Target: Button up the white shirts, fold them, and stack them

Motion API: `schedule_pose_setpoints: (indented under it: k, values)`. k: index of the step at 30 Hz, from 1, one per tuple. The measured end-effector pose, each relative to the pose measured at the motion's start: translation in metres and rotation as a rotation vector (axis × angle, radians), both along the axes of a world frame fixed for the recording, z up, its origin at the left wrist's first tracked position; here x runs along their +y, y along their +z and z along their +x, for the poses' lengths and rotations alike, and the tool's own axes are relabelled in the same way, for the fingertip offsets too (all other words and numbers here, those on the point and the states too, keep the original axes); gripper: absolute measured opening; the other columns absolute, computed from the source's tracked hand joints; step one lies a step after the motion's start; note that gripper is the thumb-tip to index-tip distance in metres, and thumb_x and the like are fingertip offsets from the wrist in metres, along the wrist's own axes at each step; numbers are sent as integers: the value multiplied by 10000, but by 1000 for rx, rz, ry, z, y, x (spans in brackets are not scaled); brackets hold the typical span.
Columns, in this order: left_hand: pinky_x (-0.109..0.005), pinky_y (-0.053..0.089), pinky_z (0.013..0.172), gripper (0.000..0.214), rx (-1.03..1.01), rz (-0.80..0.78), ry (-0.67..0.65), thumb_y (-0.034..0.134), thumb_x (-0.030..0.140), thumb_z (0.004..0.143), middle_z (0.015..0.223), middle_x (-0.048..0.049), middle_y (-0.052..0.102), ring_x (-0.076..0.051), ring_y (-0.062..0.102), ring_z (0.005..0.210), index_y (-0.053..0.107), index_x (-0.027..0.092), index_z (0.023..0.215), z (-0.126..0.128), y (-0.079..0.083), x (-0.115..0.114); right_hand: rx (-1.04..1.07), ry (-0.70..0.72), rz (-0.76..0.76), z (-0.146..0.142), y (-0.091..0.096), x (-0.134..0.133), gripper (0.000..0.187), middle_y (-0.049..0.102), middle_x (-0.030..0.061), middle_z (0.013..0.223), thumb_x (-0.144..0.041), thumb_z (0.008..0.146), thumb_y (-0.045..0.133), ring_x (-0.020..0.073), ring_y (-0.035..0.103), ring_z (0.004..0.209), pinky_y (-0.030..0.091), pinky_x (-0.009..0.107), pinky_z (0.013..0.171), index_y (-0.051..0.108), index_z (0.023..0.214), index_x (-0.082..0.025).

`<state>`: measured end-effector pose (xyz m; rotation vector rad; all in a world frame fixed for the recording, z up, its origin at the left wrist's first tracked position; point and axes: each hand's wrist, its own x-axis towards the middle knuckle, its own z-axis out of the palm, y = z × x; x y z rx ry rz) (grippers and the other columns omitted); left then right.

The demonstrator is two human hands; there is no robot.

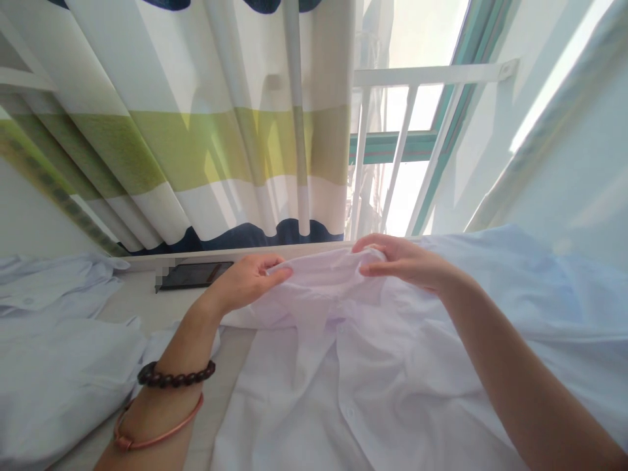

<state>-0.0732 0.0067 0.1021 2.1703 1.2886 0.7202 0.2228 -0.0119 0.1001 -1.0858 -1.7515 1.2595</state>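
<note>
A white button-up shirt (294,399) lies spread in front of me, its buttoned front facing up and its collar end away from me. My left hand (250,280) pinches the left side of the collar between thumb and fingers. On the other side of the collar, my right hand (400,260) grips the fabric the same way. Between both hands the collar cloth is raised a little and stretched. Wrinkles run through the shirt body below. A dark bead bracelet (176,376) and a reddish-brown bangle (159,438) circle my left wrist and forearm.
Left of my left hand lies a black phone (193,275). More white garments (59,379) are piled at the left, and pale cloth (549,288) spreads at the right. Beyond stand a striped curtain (235,144), a white railing (432,75) and a bright window.
</note>
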Motion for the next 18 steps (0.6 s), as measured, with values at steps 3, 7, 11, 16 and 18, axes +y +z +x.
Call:
schedule_pose_setpoints:
  k: [3, 7, 11, 16, 18]
  values:
    - [-251, 484, 714, 254, 2, 96, 5, 610, 445, 776, 840, -28, 689, -200, 629, 809, 712, 219, 827, -1, 1, 0, -95, -133, 77, -2, 4, -4, 384, 552, -52, 688, -426, 718, 734, 126, 560, 673, 430, 233, 580, 617, 1035, -243]
    - [-250, 492, 623, 372, 11, 101, 10, 651, 435, 751, 845, -22, 680, -173, 624, 702, 632, 242, 1069, -1, -2, 0, 145, -16, -96, -9, 7, -7, 406, 641, 6, 850, -388, 767, 698, 156, 616, 776, 480, 255, 631, 579, 1127, -243]
    - [-247, 491, 655, 273, 23, 62, -47, 661, 406, 742, 857, -7, 685, -151, 621, 698, 619, 223, 941, 2, -1, -2, 306, 14, -223, -10, 9, -7, 378, 679, 39, 920, -268, 739, 714, 158, 638, 807, 505, 242, 665, 633, 1104, -211]
    - [-249, 481, 697, 253, -33, -69, -50, 656, 440, 759, 754, 3, 706, -174, 654, 749, 619, 202, 837, 1, 5, -7, 290, 25, -230, 1, 7, -5, 368, 692, 24, 891, -326, 732, 735, 154, 639, 760, 498, 228, 624, 672, 1081, -229]
    - [-254, 480, 717, 255, -36, -84, -57, 636, 430, 779, 793, -6, 714, -183, 659, 790, 633, 202, 894, -1, 7, -7, 189, 92, -212, 5, 6, -6, 369, 700, 41, 925, -437, 759, 704, 181, 644, 811, 503, 254, 665, 695, 1051, -211]
